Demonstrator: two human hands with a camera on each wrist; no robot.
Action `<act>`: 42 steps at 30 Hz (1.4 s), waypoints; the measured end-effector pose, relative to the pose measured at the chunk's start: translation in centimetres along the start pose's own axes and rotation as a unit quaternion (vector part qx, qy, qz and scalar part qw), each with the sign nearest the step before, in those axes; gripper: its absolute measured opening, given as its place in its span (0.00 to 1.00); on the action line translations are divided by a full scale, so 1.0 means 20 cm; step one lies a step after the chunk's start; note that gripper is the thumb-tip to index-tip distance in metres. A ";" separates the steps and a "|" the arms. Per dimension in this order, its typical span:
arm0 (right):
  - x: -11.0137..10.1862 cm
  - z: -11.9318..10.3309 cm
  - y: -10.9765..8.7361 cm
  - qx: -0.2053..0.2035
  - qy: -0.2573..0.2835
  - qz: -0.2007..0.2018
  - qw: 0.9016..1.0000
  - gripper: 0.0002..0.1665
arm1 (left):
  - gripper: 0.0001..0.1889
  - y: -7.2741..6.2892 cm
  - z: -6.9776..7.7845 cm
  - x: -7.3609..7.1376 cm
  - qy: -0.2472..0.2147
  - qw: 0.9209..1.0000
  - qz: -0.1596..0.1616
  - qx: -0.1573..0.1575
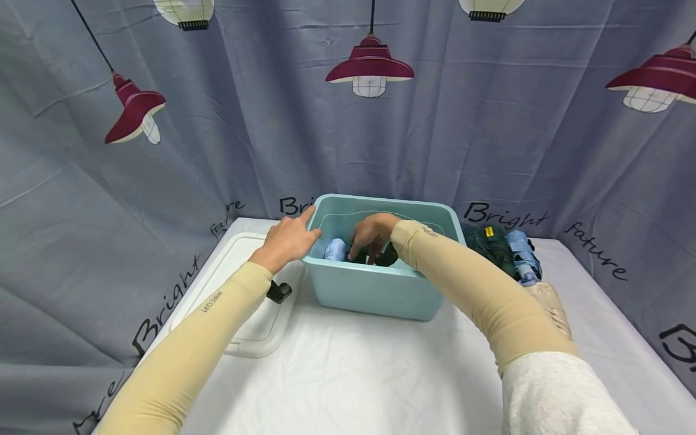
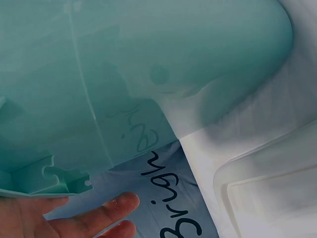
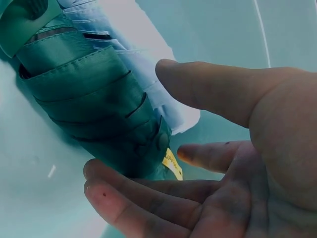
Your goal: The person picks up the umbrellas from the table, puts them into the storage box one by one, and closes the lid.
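My right hand [image 1: 372,234] is down inside the teal bin [image 1: 375,293], beside a dark green folded umbrella [image 3: 94,99].
Its thumb and fingers are parted, gripping nothing; whether a fingertip touches the umbrella I can't tell. A light blue folded umbrella [image 1: 335,249] lies alongside the green one on the bin's floor. My left hand [image 1: 288,243] rests at the bin's left rim, fingers extended, near the white lid [image 1: 258,329] on the table [image 1: 380,374].
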State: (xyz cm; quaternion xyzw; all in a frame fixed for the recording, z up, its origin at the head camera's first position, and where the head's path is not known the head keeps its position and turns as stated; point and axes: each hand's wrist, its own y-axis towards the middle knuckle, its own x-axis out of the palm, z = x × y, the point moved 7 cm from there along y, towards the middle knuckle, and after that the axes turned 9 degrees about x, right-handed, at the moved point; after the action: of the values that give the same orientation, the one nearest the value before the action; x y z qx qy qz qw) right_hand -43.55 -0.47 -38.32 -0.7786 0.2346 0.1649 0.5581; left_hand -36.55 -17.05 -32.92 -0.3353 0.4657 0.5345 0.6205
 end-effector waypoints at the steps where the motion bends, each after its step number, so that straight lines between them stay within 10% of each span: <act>1: 0.00 0.00 0.00 -0.001 0.002 0.001 1.000 0.49 | 0.38 0.00 0.00 0.00 0.002 1.000 0.000 0.001; 42: -0.18 0.29 -0.72 -0.090 -0.025 0.116 0.989 0.41 | 0.38 0.00 0.01 -0.01 0.001 1.000 -0.007 0.011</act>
State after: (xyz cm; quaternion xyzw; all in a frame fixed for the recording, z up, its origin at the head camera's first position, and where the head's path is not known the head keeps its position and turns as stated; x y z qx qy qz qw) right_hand -38.66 9.41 -26.91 -0.7891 0.2933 0.2682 0.4684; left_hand -36.52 -16.98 -32.67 -0.3326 0.4698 0.5248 0.6270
